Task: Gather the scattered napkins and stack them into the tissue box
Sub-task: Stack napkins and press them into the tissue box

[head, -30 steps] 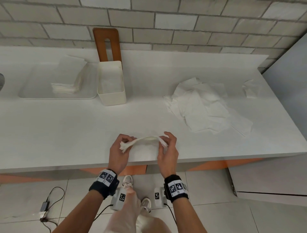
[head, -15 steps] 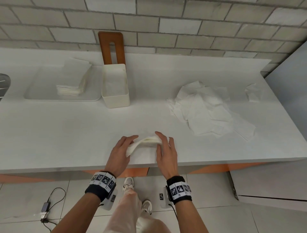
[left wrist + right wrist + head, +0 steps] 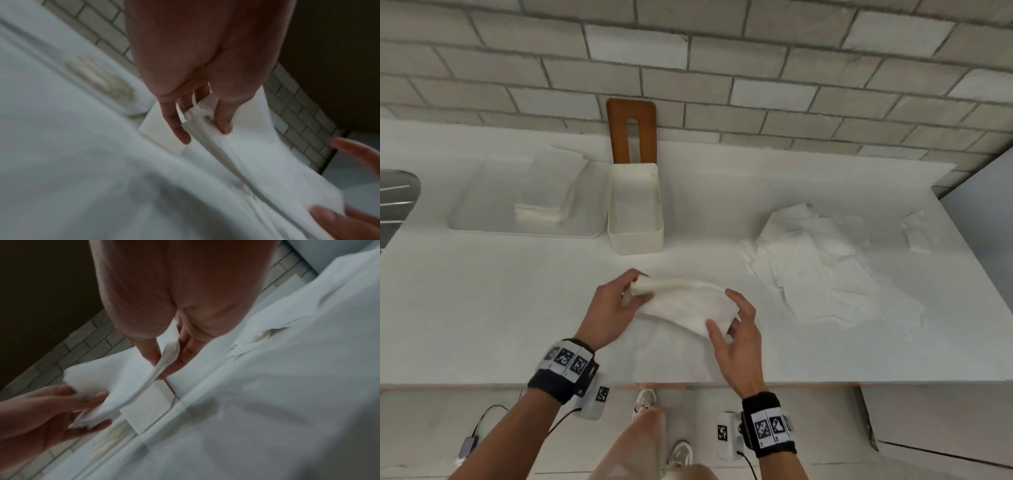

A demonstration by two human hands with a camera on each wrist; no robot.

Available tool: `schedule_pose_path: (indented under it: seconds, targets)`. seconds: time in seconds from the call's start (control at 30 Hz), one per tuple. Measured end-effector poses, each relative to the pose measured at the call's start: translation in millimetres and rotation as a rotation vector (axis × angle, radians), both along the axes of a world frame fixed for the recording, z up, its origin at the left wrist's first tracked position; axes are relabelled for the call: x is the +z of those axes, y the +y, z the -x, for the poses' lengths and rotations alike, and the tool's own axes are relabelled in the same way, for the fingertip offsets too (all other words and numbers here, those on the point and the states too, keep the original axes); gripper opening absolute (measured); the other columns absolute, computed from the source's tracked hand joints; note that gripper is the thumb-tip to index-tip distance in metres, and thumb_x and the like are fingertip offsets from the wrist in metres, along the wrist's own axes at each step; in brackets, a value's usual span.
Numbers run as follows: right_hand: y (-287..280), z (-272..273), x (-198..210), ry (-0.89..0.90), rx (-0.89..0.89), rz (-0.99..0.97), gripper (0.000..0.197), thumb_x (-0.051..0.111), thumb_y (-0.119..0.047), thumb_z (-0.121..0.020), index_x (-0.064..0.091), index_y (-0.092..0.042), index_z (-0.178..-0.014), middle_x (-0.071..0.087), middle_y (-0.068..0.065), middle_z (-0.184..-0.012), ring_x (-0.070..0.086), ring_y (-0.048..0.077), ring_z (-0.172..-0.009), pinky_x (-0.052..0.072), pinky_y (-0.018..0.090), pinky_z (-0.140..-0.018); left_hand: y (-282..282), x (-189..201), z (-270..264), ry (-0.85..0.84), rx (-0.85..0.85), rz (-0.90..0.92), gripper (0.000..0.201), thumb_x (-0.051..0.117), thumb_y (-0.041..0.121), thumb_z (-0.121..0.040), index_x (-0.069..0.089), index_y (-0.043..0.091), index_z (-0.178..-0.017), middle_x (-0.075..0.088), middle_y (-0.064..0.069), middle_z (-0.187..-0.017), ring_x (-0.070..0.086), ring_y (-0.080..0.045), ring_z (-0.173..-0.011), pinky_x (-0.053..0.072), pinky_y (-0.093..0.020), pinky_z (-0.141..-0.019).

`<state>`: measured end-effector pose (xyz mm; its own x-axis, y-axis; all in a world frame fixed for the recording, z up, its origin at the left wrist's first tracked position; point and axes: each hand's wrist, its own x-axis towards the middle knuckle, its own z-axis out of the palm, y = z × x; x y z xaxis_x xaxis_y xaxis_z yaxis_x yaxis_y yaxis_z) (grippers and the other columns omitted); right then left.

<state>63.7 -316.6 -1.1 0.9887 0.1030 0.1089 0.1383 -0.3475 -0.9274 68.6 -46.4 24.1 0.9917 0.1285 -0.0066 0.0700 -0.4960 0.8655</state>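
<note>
Both hands hold a folded bundle of white napkins (image 3: 685, 303) just above the counter, in front of the tissue box. My left hand (image 3: 616, 305) pinches its left end (image 3: 197, 116) between thumb and fingers. My right hand (image 3: 736, 329) pinches the right end (image 3: 166, 356). The open cream tissue box (image 3: 635, 236) stands behind the bundle, with white napkins inside. A loose heap of scattered napkins (image 3: 822, 263) lies on the counter to the right, with one crumpled napkin (image 3: 916, 229) apart at the far right.
A brown wooden lid (image 3: 631, 130) with a slot leans on the brick wall behind the box. A clear tray (image 3: 465, 219) left of the box holds a folded stack of napkins (image 3: 544, 212). The white counter (image 3: 482, 308) ends close to my wrists.
Both hands have carried the napkin bundle forward from the counter's front edge towards the tissue box. The bundle has gone from a bunched strip to a flatter folded stack.
</note>
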Motion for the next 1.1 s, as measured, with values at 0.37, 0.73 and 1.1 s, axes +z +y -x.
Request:
schedule_pose_path:
  seconds: [0.37,0.73,1.1]
  targets:
    - [180,-136,82,0.156,0.014,-0.112,0.027,0.064,-0.015,-0.101,0.078,-0.036,-0.11,0.074,-0.007,-0.089,0.07,0.014,-0.08,0.058,0.028,-0.087,100,140,-172,-0.468,0.265,-0.153,0.046,0.073,0.019,-0.099,0.057,0.026,-0.141,0.059,0.005,-0.142,0.057,-0.012,-0.128,0.045,-0.021,-0.103]
    - [217,-164,45,0.514,0.082,0.215,0.042,0.05,-0.03,-0.1,0.067,-0.036,-0.138,0.077,0.007,-0.115,0.075,0.015,-0.059,0.063,0.032,-0.088,122,45,-202,0.049,-0.199,-0.481,0.018,0.066,0.017,-0.102,0.069,0.026,-0.118,0.066,0.001,-0.126,0.061,-0.023,-0.122,0.046,-0.038,-0.108]
    - [196,-155,59,0.171,0.113,0.722,0.031,0.051,-0.024,-0.103,0.067,-0.025,-0.131,0.065,0.004,-0.125,0.07,0.034,-0.101,0.053,0.039,-0.08,91,21,-266,0.53,-0.631,-1.036,0.123,0.064,0.085,-0.081,-0.011,0.038,-0.168,-0.015,-0.007,-0.177,0.001,-0.045,-0.162,0.021,-0.06,-0.127]
